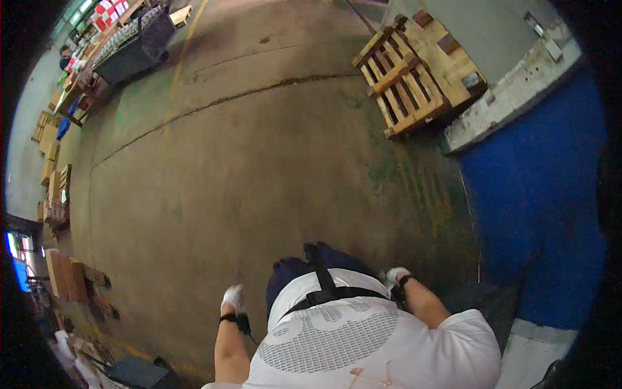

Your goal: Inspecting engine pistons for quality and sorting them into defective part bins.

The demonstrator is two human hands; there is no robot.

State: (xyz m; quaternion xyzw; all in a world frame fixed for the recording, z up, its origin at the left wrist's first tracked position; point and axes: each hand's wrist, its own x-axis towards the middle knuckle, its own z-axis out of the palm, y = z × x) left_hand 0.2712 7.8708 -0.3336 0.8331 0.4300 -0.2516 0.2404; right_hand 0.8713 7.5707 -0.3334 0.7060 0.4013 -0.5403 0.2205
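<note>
My left hand (232, 297), in a white glove, hangs out to the left of my body above the bare floor. A black band with a small dark box sits on that wrist. My right hand (396, 276), gloved in white too, is close by my right hip, with a black band on its wrist. No object shows in either hand. Motion blur and small size hide how the fingers of both hands are held. Around my waist, over a white shirt (447, 350), runs a black strap (330, 295).
Ahead to the right, wooden pallets (408, 84) lean against the wall near a concrete ledge (512, 97). The wall's lower part (531, 194) is blue. Far left stand a dark wheeled bin (139, 52), a worktable (78, 97) and cardboard boxes (48, 139). A crack (227, 104) crosses the floor.
</note>
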